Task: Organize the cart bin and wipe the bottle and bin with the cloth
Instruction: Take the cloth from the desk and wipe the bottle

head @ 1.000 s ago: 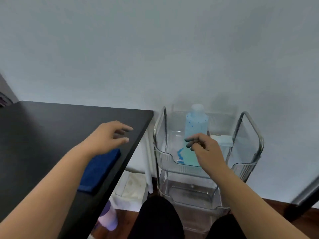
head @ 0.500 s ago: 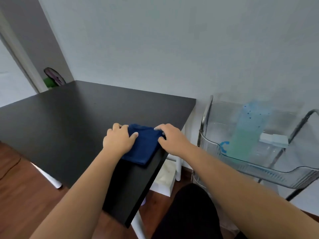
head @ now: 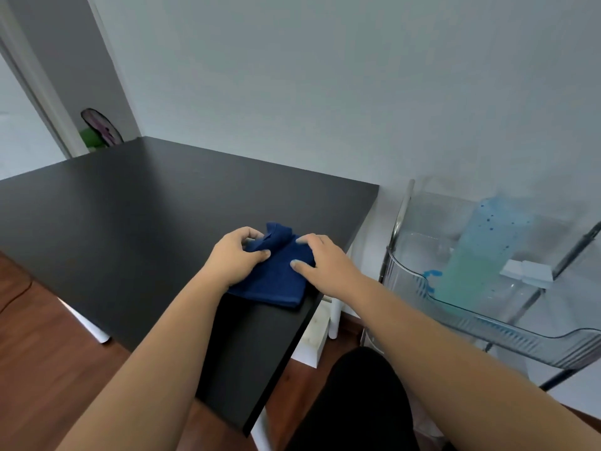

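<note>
At frame centre the soft, limp blue cloth (head: 273, 281) looks light, best gathered where the left hand (head: 235, 258) pinches a fold while the right hand (head: 320, 265) presses flat.

Compared with one second earlier, the right hand (head: 320, 265) is off the bottle (head: 478, 252) and now rests on the dark blue cloth (head: 276, 278) at the table (head: 130, 206) edge, while the left hand (head: 235, 255) now pinches up a raised fold.
</note>
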